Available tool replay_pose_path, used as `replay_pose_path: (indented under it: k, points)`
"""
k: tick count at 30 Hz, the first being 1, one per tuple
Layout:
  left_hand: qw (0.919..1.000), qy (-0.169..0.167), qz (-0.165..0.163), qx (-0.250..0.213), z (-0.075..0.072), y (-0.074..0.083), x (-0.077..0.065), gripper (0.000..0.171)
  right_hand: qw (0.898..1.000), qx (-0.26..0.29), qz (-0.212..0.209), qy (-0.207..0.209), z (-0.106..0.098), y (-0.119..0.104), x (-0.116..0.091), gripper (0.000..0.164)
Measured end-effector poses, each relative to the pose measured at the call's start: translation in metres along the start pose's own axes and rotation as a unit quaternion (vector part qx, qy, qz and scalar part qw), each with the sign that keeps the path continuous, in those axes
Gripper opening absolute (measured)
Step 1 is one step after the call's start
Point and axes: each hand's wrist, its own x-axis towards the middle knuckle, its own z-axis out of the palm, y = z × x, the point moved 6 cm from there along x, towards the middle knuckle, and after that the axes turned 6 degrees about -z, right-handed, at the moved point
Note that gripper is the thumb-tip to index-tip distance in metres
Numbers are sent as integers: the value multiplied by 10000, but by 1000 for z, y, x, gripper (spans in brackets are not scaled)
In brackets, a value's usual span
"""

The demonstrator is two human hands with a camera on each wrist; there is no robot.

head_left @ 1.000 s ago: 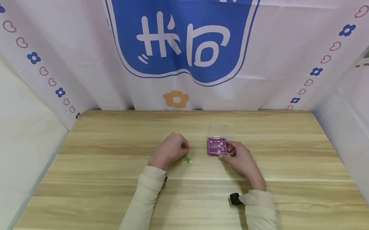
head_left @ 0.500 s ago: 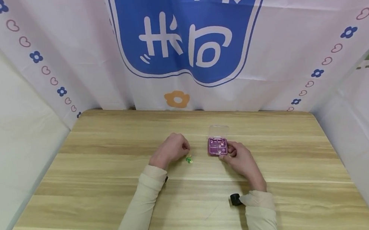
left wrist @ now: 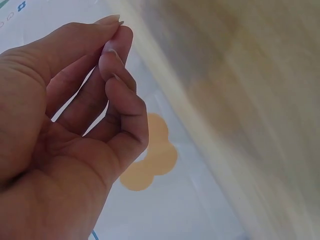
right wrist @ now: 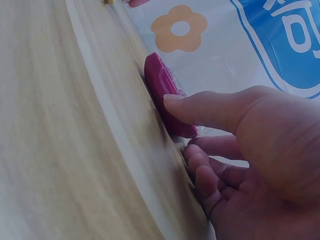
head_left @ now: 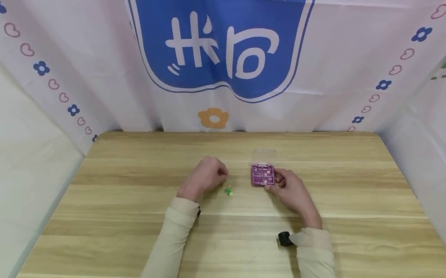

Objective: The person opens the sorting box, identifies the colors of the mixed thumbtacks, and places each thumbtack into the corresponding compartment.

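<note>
Just right of the table's middle, a small purple compartment box (head_left: 263, 175) lies with its clear lid (head_left: 264, 156) swung up at the back. Several tiny pale pieces lie in its compartments. My right hand (head_left: 294, 195) holds the box by its right side, the thumb on the front wall, as the right wrist view shows. To the left, a little cluster of green and yellow pieces (head_left: 228, 191) lies on the wood. My left hand (head_left: 204, 177) is just above and left of it. In the left wrist view its thumb and index fingertips (left wrist: 121, 31) pinch a tiny dark speck, its kind too small to tell.
The wood-grain table (head_left: 137, 252) extends all around the hands. Behind its far edge hangs a white cloth with a blue emblem (head_left: 221, 44) and an orange flower (head_left: 213, 119). Pale cloth walls stand at both sides.
My left hand has shifted slightly away from the green and yellow cluster, leaving a wider gap. The right hand and the box stay where they were.
</note>
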Motion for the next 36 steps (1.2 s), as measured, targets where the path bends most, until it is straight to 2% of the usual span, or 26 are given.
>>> replay_pose_path:
  k: [10, 14, 21, 25, 32, 36]
  points:
    - [9983, 279, 499, 71, -25, 17, 6, 23, 10000, -18, -46, 17, -1, -2, 2, 62]
    - [9973, 277, 676, 120, -30, 25, 9, 30, 10000, -14, -4, 7, -1, -1, 1, 63]
    - [9948, 195, 902, 433, -20, 42, 21, 32, 10000, -21, 42, 7, -2, 0, -1, 63]
    - [9911, 228, 1192, 544, -14, 57, 26, 26, 10000, -34, 46, 55, -3, 0, -1, 62]
    - [9927, 103, 1127, 424, -6, 74, 30, 10, 10000, -50, 28, -2, 0, -2, 1, 63]
    - [9920, -1, 1185, 432, 1, 86, 34, 9, 10000, -41, 43, 10, 0, -1, 1, 62]
